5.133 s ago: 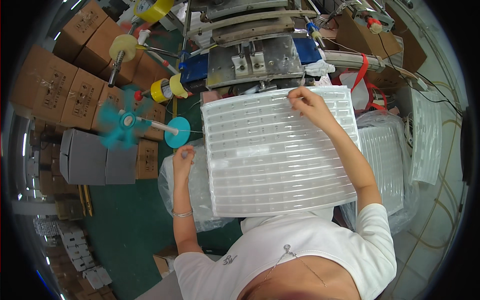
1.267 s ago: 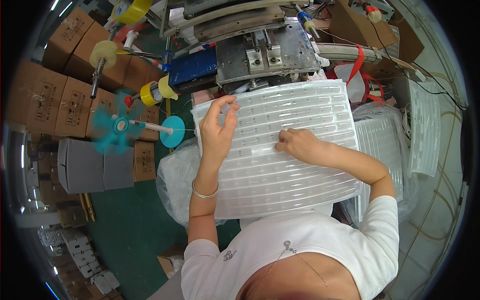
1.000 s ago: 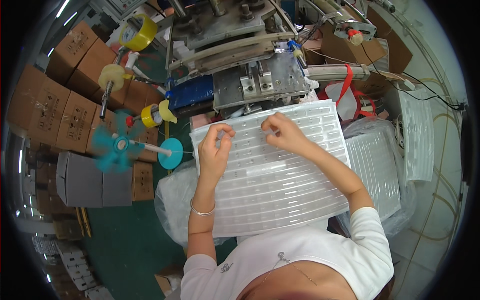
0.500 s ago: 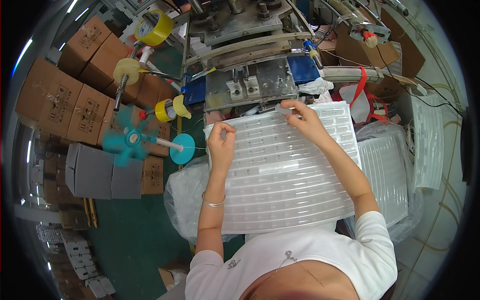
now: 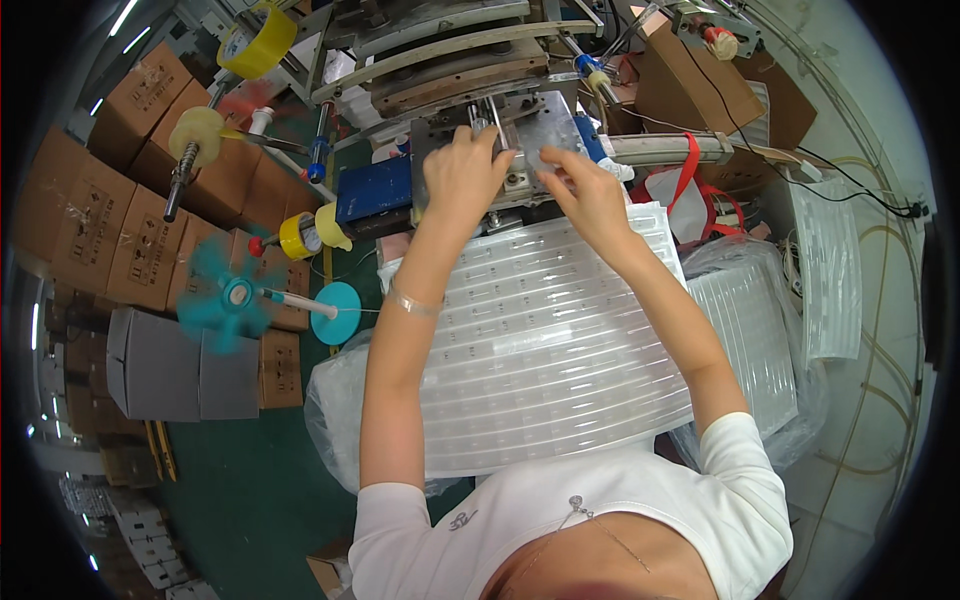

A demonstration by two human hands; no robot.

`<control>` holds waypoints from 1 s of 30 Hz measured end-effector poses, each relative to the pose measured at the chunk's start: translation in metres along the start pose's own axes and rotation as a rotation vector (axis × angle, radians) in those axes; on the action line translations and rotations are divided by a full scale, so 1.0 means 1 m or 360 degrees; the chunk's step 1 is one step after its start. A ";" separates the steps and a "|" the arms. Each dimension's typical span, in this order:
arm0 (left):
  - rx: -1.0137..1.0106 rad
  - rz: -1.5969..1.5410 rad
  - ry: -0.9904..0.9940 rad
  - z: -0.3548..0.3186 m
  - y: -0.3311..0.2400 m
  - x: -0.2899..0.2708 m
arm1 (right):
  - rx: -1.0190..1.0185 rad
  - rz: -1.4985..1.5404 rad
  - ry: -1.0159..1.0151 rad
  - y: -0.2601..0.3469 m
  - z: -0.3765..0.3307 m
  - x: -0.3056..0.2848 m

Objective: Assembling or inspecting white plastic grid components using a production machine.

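My left hand [image 5: 462, 178] reaches over the metal plate [image 5: 437, 133] of the press, its bent fingers at the small metal fixture [image 5: 514, 168] in the middle. Whatever those fingers hold is too small or hidden to make out. Just right of the fixture is my right hand [image 5: 592, 200], thumb and forefinger apart, with nothing visible between them. Below both hands a stack of clear ribbed plastic trays [image 5: 550, 345] lies close in front of me, its rows holding small clear pieces.
A teal fan [image 5: 238, 292] stands on the left, its blades blurred. Yellow tape rolls [image 5: 298, 237] hang on rods beside the press. Cardboard boxes [image 5: 150, 235] pile up at the far left. More ribbed trays [image 5: 745, 340] lie in plastic wrapping on the right.
Both hands have moved forward from the tray stack to the press plate. My view has shifted too. The small clear piece seen earlier in my right fingers no longer shows there.
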State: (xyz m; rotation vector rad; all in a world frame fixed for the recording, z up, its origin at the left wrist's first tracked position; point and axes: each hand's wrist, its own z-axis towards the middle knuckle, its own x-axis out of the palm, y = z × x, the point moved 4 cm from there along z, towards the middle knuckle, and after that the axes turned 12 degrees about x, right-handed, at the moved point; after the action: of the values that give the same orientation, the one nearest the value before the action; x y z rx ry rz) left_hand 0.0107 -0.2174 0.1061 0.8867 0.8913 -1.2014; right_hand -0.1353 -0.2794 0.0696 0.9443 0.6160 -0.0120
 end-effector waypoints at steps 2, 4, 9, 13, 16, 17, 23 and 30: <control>-0.0008 -0.0342 -0.0450 -0.031 -0.009 -0.017 | -0.0341 -0.0195 -0.0233 0.025 0.009 0.000; 0.0026 -0.0494 -0.0459 -0.062 -0.017 -0.019 | -0.0508 -0.0215 -0.0367 0.027 0.022 0.011; 0.0155 -0.0638 -0.0408 -0.119 -0.030 -0.029 | -0.0406 -0.0790 -0.0318 0.012 0.056 0.041; 0.0219 -0.0663 -0.0215 -0.138 -0.046 -0.024 | -0.0301 -0.0553 -0.0237 0.002 0.062 0.043; 0.0332 -0.0690 -0.0042 -0.147 -0.061 -0.010 | -0.0407 -0.0194 -0.0475 -0.006 0.050 0.034; 0.0422 -0.0644 0.0039 -0.153 -0.066 -0.005 | -0.0374 -0.0177 -0.0433 -0.009 0.043 0.031; 0.0456 -0.0653 0.0519 -0.193 -0.067 0.037 | -0.0143 -0.0186 0.0874 -0.002 -0.063 -0.004; 0.0157 -0.0869 0.0225 -0.172 -0.072 0.010 | -0.0599 -0.0805 0.1279 -0.031 -0.135 -0.007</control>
State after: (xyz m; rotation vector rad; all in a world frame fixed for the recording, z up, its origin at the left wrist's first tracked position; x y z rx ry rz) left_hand -0.0755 -0.0741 0.0236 0.8395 1.2469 -1.6762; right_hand -0.2151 -0.1973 -0.0084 0.3772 1.5324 0.0336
